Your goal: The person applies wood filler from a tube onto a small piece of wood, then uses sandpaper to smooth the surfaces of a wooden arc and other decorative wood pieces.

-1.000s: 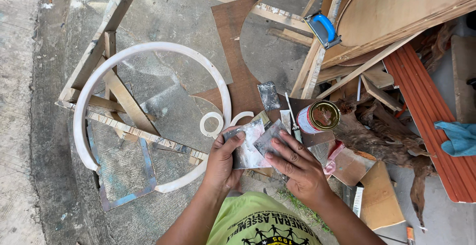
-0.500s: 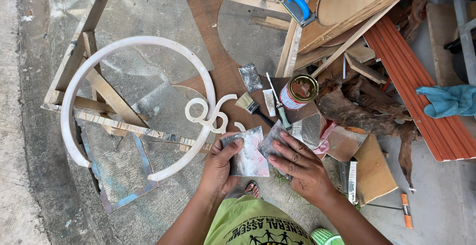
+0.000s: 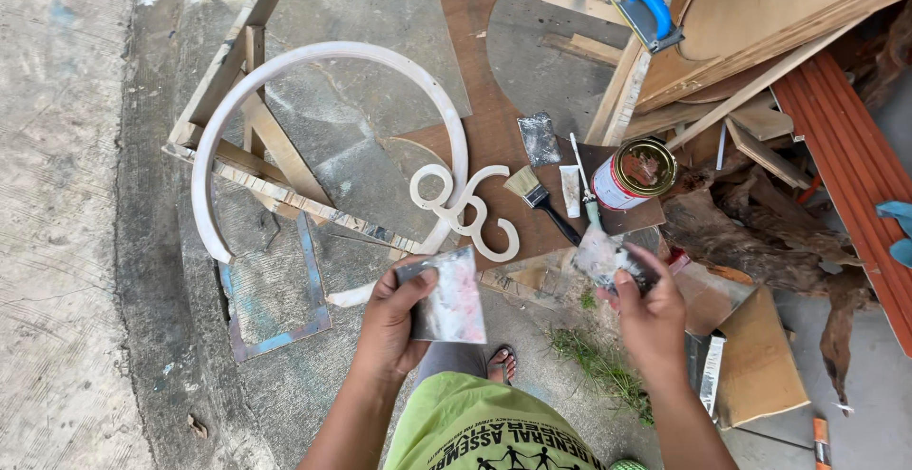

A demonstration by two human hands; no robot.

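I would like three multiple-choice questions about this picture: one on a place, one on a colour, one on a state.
1. Where does the black-handled paintbrush lie?
A. on the brown board
B. inside the tin
C. on the grass

2. What colour is the large curved wooden ring?
A. red
B. white
C. blue

3. What does the left hand do?
A. hangs empty
B. holds a flat smeared metal plate
C. grips the brush

Answers: 1 A, the brush rests on the board beside the round tin; 2 B, it is pale white; 3 B, fingers pinch the plate's edge.
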